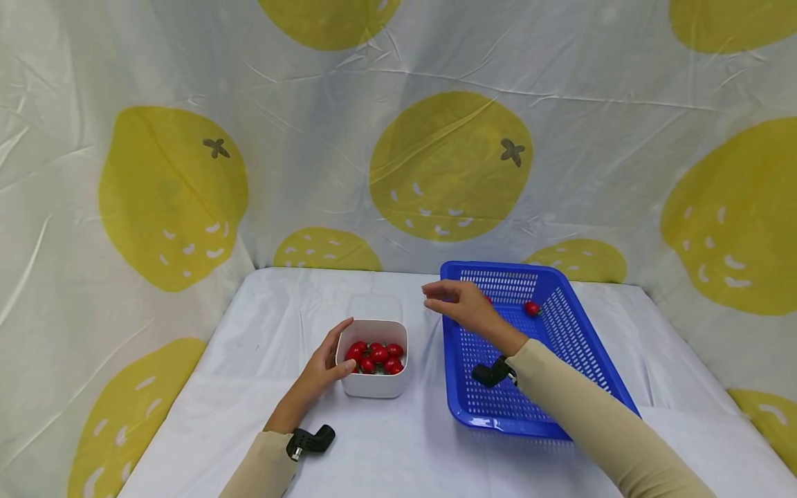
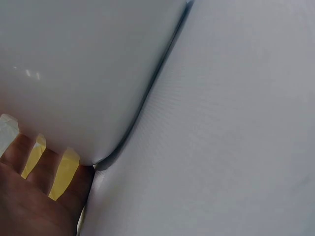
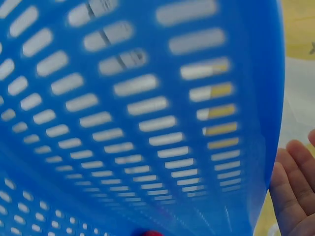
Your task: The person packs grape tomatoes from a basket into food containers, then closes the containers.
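Observation:
A white square container (image 1: 373,387) stands on the table with several cherry tomatoes (image 1: 378,353) inside. My left hand (image 1: 317,370) holds it at the left side, thumb over the front rim and forefinger by the back corner. In the left wrist view, the fingers (image 2: 66,182) lie along the container's smooth wall. My right hand (image 1: 463,304) is over the left rim of a blue plastic basket (image 1: 457,387), fingers loosely bent toward the left and nothing between them. Inside the basket, a cherry tomato (image 1: 532,308) lies near the back right, and another red one is partly hidden behind the right hand.
A translucent lid-like piece (image 1: 376,305) lies just behind the container. White cloth (image 1: 398,456) covers the table. A curtain with yellow fruit prints (image 1: 451,166) hangs at the back and sides. The basket has raised slotted walls.

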Demonstrator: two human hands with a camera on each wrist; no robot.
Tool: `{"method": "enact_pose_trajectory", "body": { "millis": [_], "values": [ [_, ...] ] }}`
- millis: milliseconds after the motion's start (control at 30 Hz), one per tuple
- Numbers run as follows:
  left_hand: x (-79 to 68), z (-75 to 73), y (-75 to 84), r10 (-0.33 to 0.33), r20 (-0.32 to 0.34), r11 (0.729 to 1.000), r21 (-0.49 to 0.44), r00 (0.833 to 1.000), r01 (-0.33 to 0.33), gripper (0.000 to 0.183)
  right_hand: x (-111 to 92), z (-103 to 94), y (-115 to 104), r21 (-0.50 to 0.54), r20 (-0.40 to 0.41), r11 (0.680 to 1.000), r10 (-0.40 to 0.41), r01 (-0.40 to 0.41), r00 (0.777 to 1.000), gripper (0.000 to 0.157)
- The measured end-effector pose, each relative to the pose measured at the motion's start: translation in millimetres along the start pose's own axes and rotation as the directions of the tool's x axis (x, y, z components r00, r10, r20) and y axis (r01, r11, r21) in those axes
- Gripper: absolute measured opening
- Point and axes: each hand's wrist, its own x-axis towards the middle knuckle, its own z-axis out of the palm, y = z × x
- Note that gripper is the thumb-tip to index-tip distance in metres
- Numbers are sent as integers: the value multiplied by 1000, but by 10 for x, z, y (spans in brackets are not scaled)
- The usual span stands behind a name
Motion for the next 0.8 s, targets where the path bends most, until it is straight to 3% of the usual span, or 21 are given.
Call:
{"method": "enact_pose_trajectory", "body": {
  "millis": [233, 467, 800],
  "values": [
    [-5, 3, 12, -1, 0, 1000, -9, 1000, 1, 73, 20, -103, 74, -28, -49, 1000, -2, 1, 999, 38],
    [-8, 7, -10, -14, 0, 1000, -25, 1000, 14, 73, 54, -191, 185, -48, -93, 998, 44, -48, 995, 39],
    [-6, 5, -33, -12, -3, 999, -33, 1000, 12, 73, 48, -325, 336, -69, -109, 995, 70, -77, 992, 40]
  ]
}}
